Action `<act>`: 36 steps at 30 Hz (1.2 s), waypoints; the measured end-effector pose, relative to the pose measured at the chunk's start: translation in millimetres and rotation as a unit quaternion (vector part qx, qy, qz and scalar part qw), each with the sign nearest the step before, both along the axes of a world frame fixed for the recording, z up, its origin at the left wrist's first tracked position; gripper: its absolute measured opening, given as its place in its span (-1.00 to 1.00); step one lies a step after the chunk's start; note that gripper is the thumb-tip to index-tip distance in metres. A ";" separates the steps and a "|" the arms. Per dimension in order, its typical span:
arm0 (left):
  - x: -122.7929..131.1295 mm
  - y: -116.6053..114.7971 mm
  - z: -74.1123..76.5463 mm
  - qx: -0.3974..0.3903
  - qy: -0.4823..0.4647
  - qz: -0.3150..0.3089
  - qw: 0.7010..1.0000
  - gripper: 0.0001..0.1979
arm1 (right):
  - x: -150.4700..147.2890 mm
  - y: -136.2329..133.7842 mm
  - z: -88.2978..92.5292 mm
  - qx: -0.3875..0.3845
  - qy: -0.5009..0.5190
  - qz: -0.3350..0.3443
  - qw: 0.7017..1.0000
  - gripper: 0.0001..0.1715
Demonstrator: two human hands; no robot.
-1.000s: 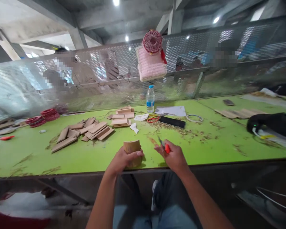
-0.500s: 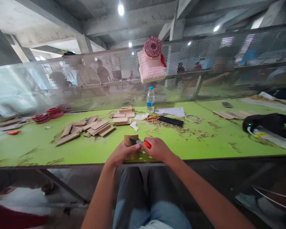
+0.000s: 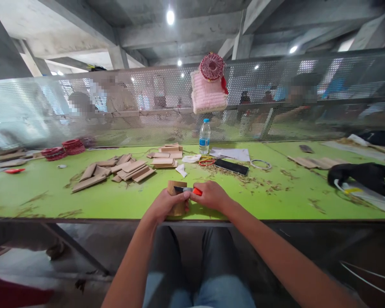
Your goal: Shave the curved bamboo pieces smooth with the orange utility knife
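Observation:
My left hand (image 3: 163,205) grips a short curved bamboo piece (image 3: 177,209) near the front edge of the table, its thumb lying along the knife. In my right hand (image 3: 212,196) is a utility knife (image 3: 197,191) with an orange handle. The knife's dark blade points left and lies across the upper part of the bamboo piece; whether it cuts in cannot be made out. Both hands are close together, and my right fingers wrap the handle.
Bamboo pieces (image 3: 133,169) lie heaped to the left on the green table (image 3: 115,205). Beyond my hands are a water bottle (image 3: 204,139), a black phone (image 3: 231,167), a white ring (image 3: 260,164) and shavings (image 3: 244,177). A perforated metal screen (image 3: 160,124) borders the back.
The camera view has shifted slightly. Both hands keep their hold on the bamboo piece and the knife, with the blade in nearly the same place across the piece.

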State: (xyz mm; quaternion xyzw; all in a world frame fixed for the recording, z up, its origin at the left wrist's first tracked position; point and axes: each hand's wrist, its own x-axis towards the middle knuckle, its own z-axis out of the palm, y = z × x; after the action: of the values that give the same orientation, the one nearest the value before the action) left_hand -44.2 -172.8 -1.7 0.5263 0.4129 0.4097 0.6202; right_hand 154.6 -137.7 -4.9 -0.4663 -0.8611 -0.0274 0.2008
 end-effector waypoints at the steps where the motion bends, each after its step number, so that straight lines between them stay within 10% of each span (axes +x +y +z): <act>1: 1.1 -0.1 0.1 -0.002 -0.001 0.004 1.000 -0.58 | -0.4 0.1 -0.7 0.003 0.002 -0.013 1.000 -0.37; 6: 4.5 -1.2 0.3 0.001 -0.008 0.020 1.000 -0.57 | -2.1 -1.7 -3.0 0.039 0.042 -0.089 0.994 -0.30; 29: -1.8 -1.2 -3.7 0.032 0.027 0.029 0.999 -0.55 | -5.0 -1.9 -7.5 -0.004 0.047 0.005 0.999 -0.31; 36: 7.8 -4.4 -3.0 0.034 0.030 0.092 0.995 -0.53 | -4.6 0.4 -6.8 0.021 0.096 -0.064 0.993 -0.29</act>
State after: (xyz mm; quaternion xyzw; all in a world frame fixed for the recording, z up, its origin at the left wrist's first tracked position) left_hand -36.3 -177.2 -4.8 0.5192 0.4638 0.4631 0.5485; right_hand 150.0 -137.4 -11.7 -0.5165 -0.8056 -0.0136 0.2900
